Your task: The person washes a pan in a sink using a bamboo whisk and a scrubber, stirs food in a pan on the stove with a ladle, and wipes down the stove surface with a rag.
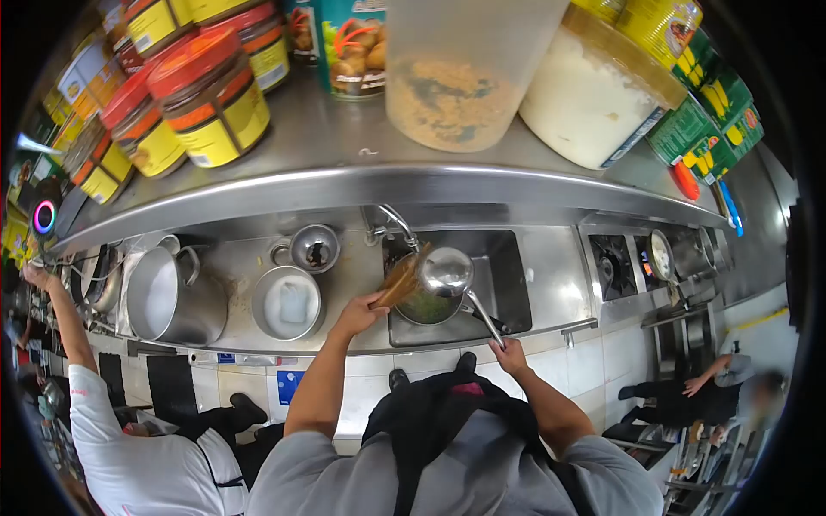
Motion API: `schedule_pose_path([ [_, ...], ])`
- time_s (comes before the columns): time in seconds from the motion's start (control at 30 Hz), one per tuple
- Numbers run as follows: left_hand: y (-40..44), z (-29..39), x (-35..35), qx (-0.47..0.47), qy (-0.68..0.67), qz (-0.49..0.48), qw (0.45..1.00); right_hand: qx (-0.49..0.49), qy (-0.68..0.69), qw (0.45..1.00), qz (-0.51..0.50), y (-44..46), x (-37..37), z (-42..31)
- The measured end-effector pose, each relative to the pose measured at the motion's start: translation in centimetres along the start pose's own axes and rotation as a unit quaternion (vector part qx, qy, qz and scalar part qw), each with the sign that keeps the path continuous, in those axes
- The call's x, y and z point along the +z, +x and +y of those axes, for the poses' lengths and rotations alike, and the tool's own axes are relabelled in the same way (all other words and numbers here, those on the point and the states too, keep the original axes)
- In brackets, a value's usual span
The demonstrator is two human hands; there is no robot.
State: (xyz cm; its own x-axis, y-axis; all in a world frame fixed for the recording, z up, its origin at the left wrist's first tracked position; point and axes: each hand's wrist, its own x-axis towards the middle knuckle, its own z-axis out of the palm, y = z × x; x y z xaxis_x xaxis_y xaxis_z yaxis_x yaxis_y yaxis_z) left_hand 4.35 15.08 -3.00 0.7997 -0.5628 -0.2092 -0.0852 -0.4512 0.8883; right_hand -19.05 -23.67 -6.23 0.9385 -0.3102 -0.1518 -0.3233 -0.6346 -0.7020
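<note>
My left hand [360, 315] is closed around the near end of a flat brown wooden-looking utensil [398, 282], which slants over the left side of the sink [503, 258]. My right hand [509, 354] grips the long handle of a large metal ladle [446, 272], its rounded bowl just below the faucet [397, 225]. The ladle's bowl is beside the utensil's far end; whether they touch I cannot tell. Beneath both, in the sink, sits a round pot [428, 310] with something green inside, partly hidden by the ladle. A dark handle lies near the sink's front edge.
Left of the sink stand a pot with whitish contents [286, 303], a small metal bowl [315, 248] and a large stockpot [176, 292]. A stove [613, 267] is to the right. Jars [211, 95] and tubs line the shelf above. People are on both sides.
</note>
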Motion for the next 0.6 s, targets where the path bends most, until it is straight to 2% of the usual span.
schedule_pose_path([
  [0.1, 0.2, -2.3, 0.5, 0.005, 0.010, 0.026, 1.000, 0.007, -0.014, 0.999, -0.035, 0.8, -0.1, -0.2],
  [0.13, -0.7, -1.1, 0.0, 0.007, 0.011, 0.026, 1.000, 0.011, -0.001, 0.999, -0.041, 0.7, -0.5, -0.1],
  [0.2, -3.1, 0.9, -1.3, -0.001, -0.136, 0.031, 0.990, 0.026, -0.008, 0.998, -0.055, 0.6, -1.7, 0.3],
  [0.23, -3.1, 1.5, -1.2, -0.004, -0.136, 0.029, 0.990, 0.040, -0.016, 0.996, -0.074, 0.5, -1.9, 0.5],
  [0.3, -2.4, 2.6, -0.1, 0.063, -0.030, 0.025, 0.997, 0.027, -0.033, 0.995, -0.087, 0.8, -1.0, 0.4],
  [0.33, -1.9, 2.6, 1.1, 0.058, -0.033, 0.028, 0.997, -0.003, -0.007, 0.996, -0.089, 0.9, -0.1, 0.3],
  [0.37, -0.9, 2.4, 2.5, 0.013, 0.015, 0.051, 0.998, -0.033, 0.021, 0.995, -0.087, 1.2, 0.8, 0.1],
  [0.4, 0.4, 1.7, 2.9, -0.027, 0.066, 0.077, 0.995, -0.020, 0.020, 0.996, -0.089, 1.5, 1.8, 0.9],
  [0.43, 0.9, 0.4, 3.1, -0.023, 0.068, 0.081, 0.994, -0.032, 0.005, 0.996, -0.080, 1.7, 2.3, 1.0],
  [0.5, 0.5, -2.0, 4.6, -0.001, 0.017, 0.193, 0.981, -0.034, 0.048, 0.997, -0.046, 1.3, 1.8, 0.8],
  [0.53, -0.4, -1.4, 4.2, 0.002, 0.016, 0.188, 0.982, -0.031, 0.048, 0.998, -0.041, 1.1, 0.9, 0.8],
  [0.6, -2.7, -0.7, 3.5, 0.063, -0.021, 0.194, 0.979, 0.040, 0.022, 0.995, -0.093, 0.5, -0.3, 1.3],
])
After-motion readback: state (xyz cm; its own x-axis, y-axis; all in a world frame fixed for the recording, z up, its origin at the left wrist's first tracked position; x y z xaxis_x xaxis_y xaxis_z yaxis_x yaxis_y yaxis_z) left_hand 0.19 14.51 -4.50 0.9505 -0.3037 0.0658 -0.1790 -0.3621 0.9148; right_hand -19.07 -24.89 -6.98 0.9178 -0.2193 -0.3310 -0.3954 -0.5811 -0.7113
